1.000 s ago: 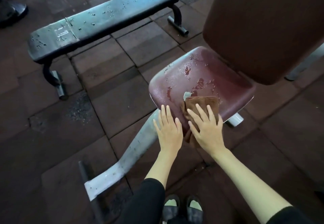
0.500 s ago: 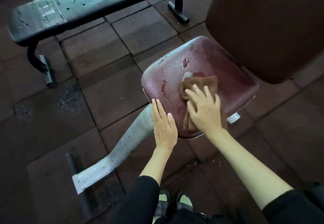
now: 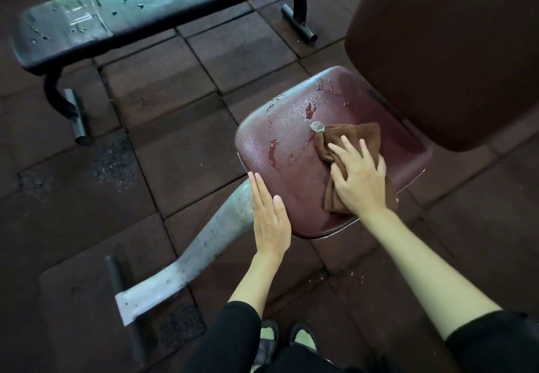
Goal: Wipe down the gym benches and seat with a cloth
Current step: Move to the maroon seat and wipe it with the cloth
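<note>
A maroon padded seat [image 3: 285, 151] with wet patches sits in the middle, its tall maroon backrest [image 3: 449, 51] rising at the upper right. My right hand [image 3: 360, 178] lies flat, fingers spread, on a brown cloth [image 3: 358, 136] in the seat's middle. My left hand [image 3: 269, 218] rests with straight fingers against the seat's near left edge. A black flat bench [image 3: 122, 13], speckled with drops, stands at the upper left.
The seat's grey metal base beam [image 3: 180, 267] runs down-left to a dark crossbar [image 3: 125, 299]. Dark rubber floor tiles [image 3: 163, 86] lie between bench and seat. The bench's black legs end in metal feet [image 3: 77, 118]. My shoes [image 3: 285, 340] show at the bottom.
My right hand has slid the cloth from the seat's near edge further in toward the backrest. My left hand stays on the seat's left edge. The view has moved closer.
</note>
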Demonstrator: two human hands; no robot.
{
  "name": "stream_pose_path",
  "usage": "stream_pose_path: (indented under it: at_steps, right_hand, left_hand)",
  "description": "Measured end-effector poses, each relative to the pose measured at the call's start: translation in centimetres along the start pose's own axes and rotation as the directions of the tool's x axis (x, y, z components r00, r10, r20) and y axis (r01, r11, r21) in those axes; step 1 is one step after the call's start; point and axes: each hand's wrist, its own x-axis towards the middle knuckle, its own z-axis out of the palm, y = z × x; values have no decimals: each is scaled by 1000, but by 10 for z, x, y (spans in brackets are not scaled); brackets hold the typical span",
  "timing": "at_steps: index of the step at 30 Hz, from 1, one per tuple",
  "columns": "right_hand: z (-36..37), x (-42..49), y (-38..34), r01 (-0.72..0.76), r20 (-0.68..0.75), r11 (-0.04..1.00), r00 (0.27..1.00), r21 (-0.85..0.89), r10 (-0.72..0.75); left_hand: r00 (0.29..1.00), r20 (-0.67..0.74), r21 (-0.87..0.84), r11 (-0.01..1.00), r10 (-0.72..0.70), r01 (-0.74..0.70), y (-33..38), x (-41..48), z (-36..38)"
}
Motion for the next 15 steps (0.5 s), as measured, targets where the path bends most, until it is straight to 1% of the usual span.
stream_pose_path:
  at_steps: [1,2,4,6,8,9,11,15]
  right_hand:
    - [5,-7,-11,-5,-13,1000,1000,5,5]
    - [10,-17,-21,36,-13,999,999,1,-36]
    - [18,-39,-32,218,20,975,976,-45,-217]
    - [20,-47,-28,395,72,916,918,-71,-390]
    - [17,-42,-23,474,94,878,879,-59,-468]
    - [17,-37,-23,479,101,876,875,-53,-473]
    - [18,-24,-27,438,120,897,895,-61,-429]
    - [24,21,-49,268,104,962,959,-46,-262]
  left_hand:
    - [1000,-7,-30,1000,-1,1,-1,0,-1]
    - [1000,-19,-61,998,-4,3,-3,1,-2]
    - [999,-42,-90,996,0,-4,-6,2,-5]
    - [999,-33,-98,995,5,-9,-9,4,-9]
    - [1000,-22,-97,995,7,-9,-11,8,-12]
    - [1000,-19,-101,995,-6,4,-12,11,-13]
    - [999,-12,-105,993,-51,50,-13,20,-11]
    - [997,-4,-65,995,-74,73,-9,30,-8]
